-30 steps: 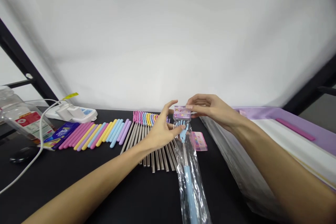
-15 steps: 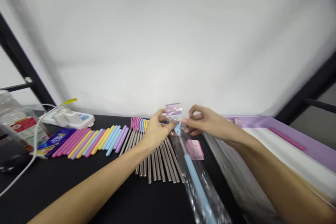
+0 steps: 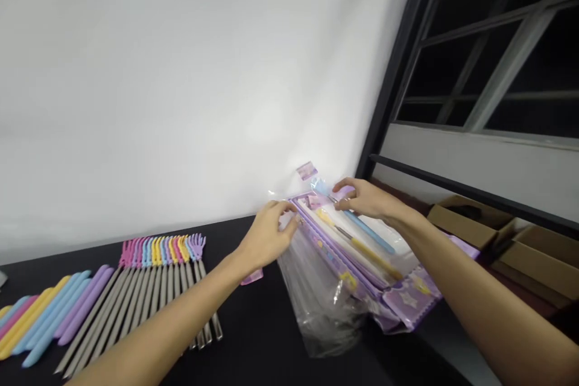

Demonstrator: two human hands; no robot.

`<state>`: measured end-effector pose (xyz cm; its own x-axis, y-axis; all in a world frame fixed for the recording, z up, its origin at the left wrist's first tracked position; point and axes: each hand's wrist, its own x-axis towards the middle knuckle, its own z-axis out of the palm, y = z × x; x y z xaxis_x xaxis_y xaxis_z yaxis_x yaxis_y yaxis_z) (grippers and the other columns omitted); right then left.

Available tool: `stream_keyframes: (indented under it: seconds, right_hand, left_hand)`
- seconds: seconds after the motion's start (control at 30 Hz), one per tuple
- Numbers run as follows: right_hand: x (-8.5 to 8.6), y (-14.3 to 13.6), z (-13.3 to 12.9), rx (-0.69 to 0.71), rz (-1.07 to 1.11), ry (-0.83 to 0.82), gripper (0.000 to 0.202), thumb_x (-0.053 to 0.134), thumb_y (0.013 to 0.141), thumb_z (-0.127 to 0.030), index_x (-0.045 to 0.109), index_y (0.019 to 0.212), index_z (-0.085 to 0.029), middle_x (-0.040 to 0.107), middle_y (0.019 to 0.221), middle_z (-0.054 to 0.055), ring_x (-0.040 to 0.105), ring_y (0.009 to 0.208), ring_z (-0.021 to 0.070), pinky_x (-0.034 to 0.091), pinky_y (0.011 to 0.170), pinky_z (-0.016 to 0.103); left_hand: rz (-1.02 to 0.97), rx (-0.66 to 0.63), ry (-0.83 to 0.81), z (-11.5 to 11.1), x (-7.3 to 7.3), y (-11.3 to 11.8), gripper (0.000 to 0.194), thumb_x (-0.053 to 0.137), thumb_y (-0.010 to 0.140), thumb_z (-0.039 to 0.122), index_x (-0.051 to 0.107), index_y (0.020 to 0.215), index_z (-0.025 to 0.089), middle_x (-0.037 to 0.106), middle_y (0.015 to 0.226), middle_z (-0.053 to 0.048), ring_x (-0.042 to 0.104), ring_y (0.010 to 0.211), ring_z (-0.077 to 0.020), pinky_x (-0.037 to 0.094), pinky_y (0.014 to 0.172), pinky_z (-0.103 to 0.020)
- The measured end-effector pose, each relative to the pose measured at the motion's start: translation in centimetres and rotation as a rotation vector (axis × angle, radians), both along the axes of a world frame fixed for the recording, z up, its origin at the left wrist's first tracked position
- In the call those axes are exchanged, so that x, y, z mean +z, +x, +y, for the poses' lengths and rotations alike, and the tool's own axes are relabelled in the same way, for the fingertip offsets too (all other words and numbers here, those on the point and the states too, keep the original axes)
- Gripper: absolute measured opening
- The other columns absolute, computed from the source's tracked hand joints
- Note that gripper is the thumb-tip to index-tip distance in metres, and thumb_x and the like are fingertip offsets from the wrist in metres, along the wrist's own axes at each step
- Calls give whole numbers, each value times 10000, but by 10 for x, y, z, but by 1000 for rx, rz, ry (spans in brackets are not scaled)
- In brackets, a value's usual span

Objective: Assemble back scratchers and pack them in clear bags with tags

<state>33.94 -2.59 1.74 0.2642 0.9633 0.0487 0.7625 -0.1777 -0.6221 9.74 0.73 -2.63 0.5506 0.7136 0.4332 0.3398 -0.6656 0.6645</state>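
Observation:
A bagged light-blue stick (image 3: 368,230) with a pink label at its top lies over an open purple box (image 3: 409,301). My right hand (image 3: 357,198) is at its upper end, fingers apart and curved, not wrapped round it. Inside the box a yellow stick (image 3: 368,253) lies beside it. My left hand (image 3: 271,228) is over the top end of a pile of clear plastic bags (image 3: 312,289), left of the box, with thumb and forefinger apart. Part of a pink label (image 3: 252,277) shows below my left wrist.
Metal rods with coloured hand-shaped ends (image 3: 147,289) fan out on the black table (image 3: 253,344). Coloured handles (image 3: 49,313) lie at the far left. A black frame bar (image 3: 474,193) and cardboard boxes (image 3: 538,265) are at the right.
The view has turned right. The bagged blue stick has moved from the table to over the purple box. My left hand has come away from it and is at the clear bags.

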Motion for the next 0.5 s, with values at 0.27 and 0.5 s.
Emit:
stream_keyframes:
  seconds: [0.27, 0.5]
  right_hand:
    - [-48, 23, -11, 39, -314, -149, 265, 688, 662, -235, 682, 915, -158, 688, 871, 105, 636, 824, 267, 443, 703, 340]
    - [-31, 3, -26, 116, -444, 44, 314, 621, 768, -399, 694, 986, -186, 695, 1002, 105, 632, 940, 294, 444, 774, 368]
  left_hand:
    - [212, -70, 382, -14, -15, 31, 270, 458, 944, 276, 571, 1181, 209, 512, 1206, -86, 452, 1158, -247, 425, 1010, -437]
    - [452, -406, 153, -90, 18, -43, 301, 388, 960, 278, 603, 1170, 270, 598, 1056, -68, 586, 980, -214, 513, 864, -374]
